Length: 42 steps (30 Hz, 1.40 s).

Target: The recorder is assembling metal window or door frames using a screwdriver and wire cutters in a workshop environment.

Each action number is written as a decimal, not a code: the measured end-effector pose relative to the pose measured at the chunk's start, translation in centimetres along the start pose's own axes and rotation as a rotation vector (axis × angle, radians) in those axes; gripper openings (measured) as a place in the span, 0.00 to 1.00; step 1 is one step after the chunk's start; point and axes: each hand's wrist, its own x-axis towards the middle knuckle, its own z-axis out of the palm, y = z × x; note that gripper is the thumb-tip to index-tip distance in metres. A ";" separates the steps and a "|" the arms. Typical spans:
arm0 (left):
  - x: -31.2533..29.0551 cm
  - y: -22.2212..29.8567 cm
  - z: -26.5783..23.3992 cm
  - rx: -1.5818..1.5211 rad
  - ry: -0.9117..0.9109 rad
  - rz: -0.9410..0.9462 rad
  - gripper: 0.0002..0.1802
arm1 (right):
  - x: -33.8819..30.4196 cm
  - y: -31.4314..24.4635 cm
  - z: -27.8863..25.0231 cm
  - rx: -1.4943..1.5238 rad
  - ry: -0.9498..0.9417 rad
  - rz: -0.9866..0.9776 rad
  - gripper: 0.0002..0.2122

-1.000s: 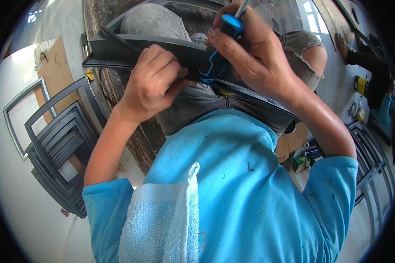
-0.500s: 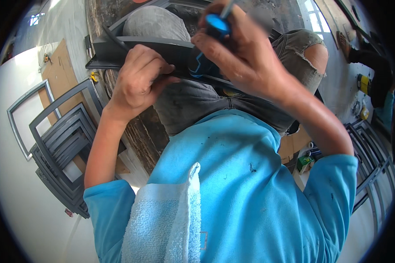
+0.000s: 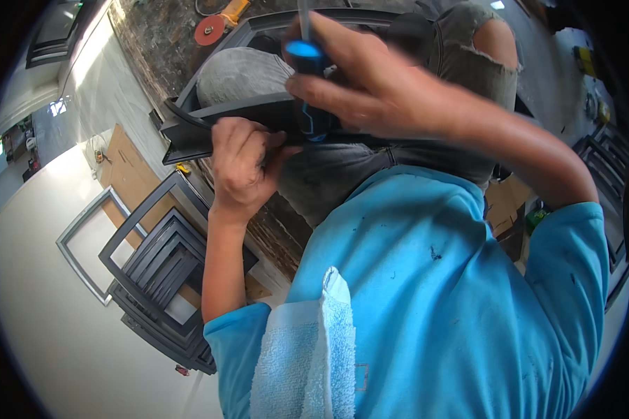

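A dark grey frame (image 3: 258, 106) lies across my lap over my thighs. My left hand (image 3: 241, 160) is closed on its near edge, thumb and fingers pinched together. What lies between the fingertips is hidden. A thin black strip (image 3: 183, 112) curves over the frame's left end toward that hand. My right hand (image 3: 370, 84) grips a screwdriver (image 3: 313, 120) with a black and blue handle. Its shaft points away, and the butt of the handle is down at the frame, just right of my left hand. Motion blurs part of the right hand.
Several grey frames (image 3: 157, 262) lean stacked at the left beside a brown board (image 3: 129, 171). A red disc (image 3: 209, 30) and a yellow tool (image 3: 235, 10) rest on the worn bench (image 3: 154, 42). More dark frames (image 3: 604, 164) stand at the far right.
The whole view has shifted. My right hand has brought the screwdriver closer to my left hand, and its handle now stands straighter. My left hand keeps its hold on the frame.
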 end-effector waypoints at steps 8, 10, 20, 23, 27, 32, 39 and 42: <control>-0.4 0.1 -0.6 -0.037 -0.025 -0.052 0.14 | -1.2 -1.1 1.7 -0.100 0.040 0.020 0.13; -0.1 0.1 -0.6 -0.046 -0.053 -0.047 0.15 | -0.4 -1.9 -0.1 -0.025 0.029 0.148 0.12; 1.5 1.3 -2.1 0.035 -0.172 -0.021 0.12 | 0.2 -4.2 -2.9 0.506 -0.186 0.516 0.11; 2.1 1.3 -2.6 0.026 -0.258 -0.029 0.12 | -0.2 -2.9 -2.2 0.504 -0.187 0.469 0.11; 2.0 1.9 -2.4 -0.023 -0.274 -0.043 0.13 | -0.9 -2.4 -1.5 0.323 -0.159 0.394 0.12; 0.6 1.7 -1.1 -0.090 -0.152 -0.056 0.13 | -0.5 -4.6 -1.3 0.119 -0.112 0.326 0.13; 0.5 0.7 -0.4 -0.095 -0.134 0.008 0.13 | -2.2 -1.6 1.2 -0.251 0.108 0.142 0.09; 0.1 0.5 0.0 -0.112 -0.081 0.030 0.14 | -1.0 -2.4 0.8 -0.001 0.079 0.186 0.09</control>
